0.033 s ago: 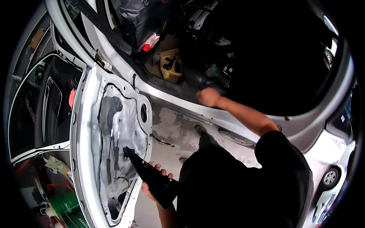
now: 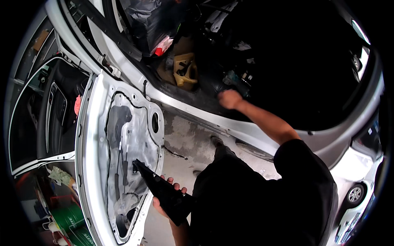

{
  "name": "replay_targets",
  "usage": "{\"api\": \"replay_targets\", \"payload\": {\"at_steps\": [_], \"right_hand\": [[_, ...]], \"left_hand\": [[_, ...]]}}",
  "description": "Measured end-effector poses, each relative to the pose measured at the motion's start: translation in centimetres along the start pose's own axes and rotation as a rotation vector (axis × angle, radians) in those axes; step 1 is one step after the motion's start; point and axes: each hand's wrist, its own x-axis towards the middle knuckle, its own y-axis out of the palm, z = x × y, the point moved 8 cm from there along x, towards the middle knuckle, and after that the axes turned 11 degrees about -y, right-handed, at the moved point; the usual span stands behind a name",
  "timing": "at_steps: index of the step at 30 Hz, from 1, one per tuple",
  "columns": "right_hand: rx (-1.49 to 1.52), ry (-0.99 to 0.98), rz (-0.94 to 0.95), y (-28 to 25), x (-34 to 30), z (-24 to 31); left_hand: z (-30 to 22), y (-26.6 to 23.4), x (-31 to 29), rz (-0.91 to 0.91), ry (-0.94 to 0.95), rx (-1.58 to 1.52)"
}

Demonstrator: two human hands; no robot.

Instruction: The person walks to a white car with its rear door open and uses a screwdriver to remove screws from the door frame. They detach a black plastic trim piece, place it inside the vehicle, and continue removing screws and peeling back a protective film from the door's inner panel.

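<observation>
In my left hand (image 2: 170, 192) is a long, tapered black plastic trim piece (image 2: 164, 186), its narrow end pointing up and left over the stripped inner side of a white car door (image 2: 98, 135). The fingers wrap its edge. My right hand (image 2: 230, 99) is closed above the sill of the open car, against a shiny, creased black thing (image 2: 214, 82) that looks like a plastic bag. Whatever these fingers grip is hidden. Clear film (image 2: 141, 143) and a dark sealant line cover the door's inner panel.
A short cable (image 2: 175, 152) sticks out from the door's edge. Inside the car lie a tan plastic part (image 2: 184, 69) and a dark plastic bag (image 2: 154, 24). Green drums (image 2: 67, 217) stand beyond the door at lower left. The door sill (image 2: 184, 108) crosses ahead.
My right hand has shifted slightly right and farther into the car, still closed. The left hand and the trim piece stay in place.
</observation>
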Motion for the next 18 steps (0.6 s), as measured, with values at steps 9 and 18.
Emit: {"api": "replay_targets", "payload": {"at_steps": [9, 18], "right_hand": [[0.004, 0.603, 0.254, 6.9, 4.6, -21.0], [-0.04, 0.541, 0.329, 7.7, 3.8, -22.1]], "left_hand": [[1.8, 1.2, 5.4, -0.123, 0.16, 0.007], [3.2, 3.0, 10.6, -0.139, 0.113, -0.036]]}}
